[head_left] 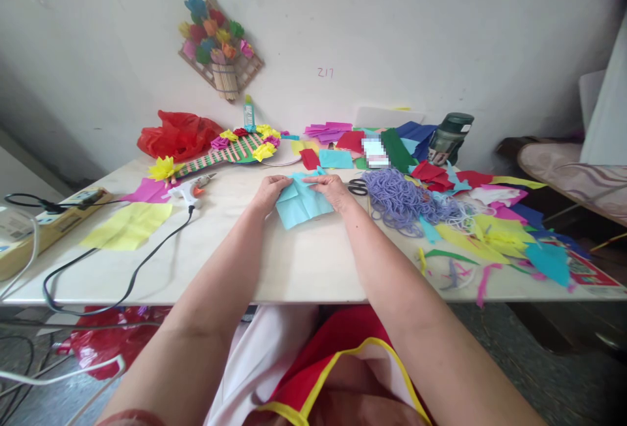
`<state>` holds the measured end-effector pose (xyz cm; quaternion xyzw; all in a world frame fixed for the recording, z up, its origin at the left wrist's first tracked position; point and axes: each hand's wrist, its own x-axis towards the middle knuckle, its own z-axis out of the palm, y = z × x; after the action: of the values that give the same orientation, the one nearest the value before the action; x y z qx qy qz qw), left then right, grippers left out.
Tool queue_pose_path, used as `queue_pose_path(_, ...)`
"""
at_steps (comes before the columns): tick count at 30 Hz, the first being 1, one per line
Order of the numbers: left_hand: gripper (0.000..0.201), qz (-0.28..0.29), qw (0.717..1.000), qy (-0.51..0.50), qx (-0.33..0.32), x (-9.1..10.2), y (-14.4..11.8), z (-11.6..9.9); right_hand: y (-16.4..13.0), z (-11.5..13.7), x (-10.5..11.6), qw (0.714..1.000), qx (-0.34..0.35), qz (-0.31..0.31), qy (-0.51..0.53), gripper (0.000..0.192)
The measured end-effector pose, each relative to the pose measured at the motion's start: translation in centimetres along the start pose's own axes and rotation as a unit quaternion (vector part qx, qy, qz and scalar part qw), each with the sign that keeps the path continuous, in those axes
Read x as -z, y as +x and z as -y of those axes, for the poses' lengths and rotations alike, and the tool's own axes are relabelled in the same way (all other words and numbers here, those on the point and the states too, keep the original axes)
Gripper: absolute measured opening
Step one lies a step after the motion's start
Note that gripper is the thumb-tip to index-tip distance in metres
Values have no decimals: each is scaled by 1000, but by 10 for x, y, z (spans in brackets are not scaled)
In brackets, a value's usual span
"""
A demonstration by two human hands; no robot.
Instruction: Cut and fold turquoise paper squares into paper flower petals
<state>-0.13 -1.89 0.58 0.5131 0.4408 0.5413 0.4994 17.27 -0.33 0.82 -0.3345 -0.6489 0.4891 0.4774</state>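
A creased sheet of light blue crepe paper [302, 207] is held up just over the table between both hands. My left hand [270, 193] pinches its left edge, thumb on top. At the upper right edge my right hand [332, 191] grips it, fingers closed on a small gathered bit of the paper. Black-handled scissors [357, 187] lie just right of my right hand, their blades not visible. Behind the hands rest a flat blue paper piece [336, 159] and a red paper piece [309, 159].
A white glue gun [187, 193] with a black cord lies left, near yellow paper [128, 225] and a power strip [59, 230]. A flower-decorated craft [225, 155] sits behind. Purple yarn [406, 200], paper scraps and a dark bottle [449, 138] occupy the right.
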Motion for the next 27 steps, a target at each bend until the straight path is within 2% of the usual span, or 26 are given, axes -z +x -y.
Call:
queue_pose_path(10, 23, 3, 1000, -11, -1, 0, -2, -1, 0, -2, 0, 998, 5, 33, -52, 25)
queue_pose_path(18, 24, 1, 1000, 7, -6, 3, 1, 3, -7, 11, 4, 995, 33, 66, -73, 25)
queue_pose_path(22, 25, 11, 1000, 11, -10, 5, 3, 5, -6, 9, 3, 994, 41, 54, -83, 32)
queue_pose_path(27, 23, 5, 1000, 8, -7, 4, 4, 5, -1, 0, 2, 994, 42, 53, -86, 29)
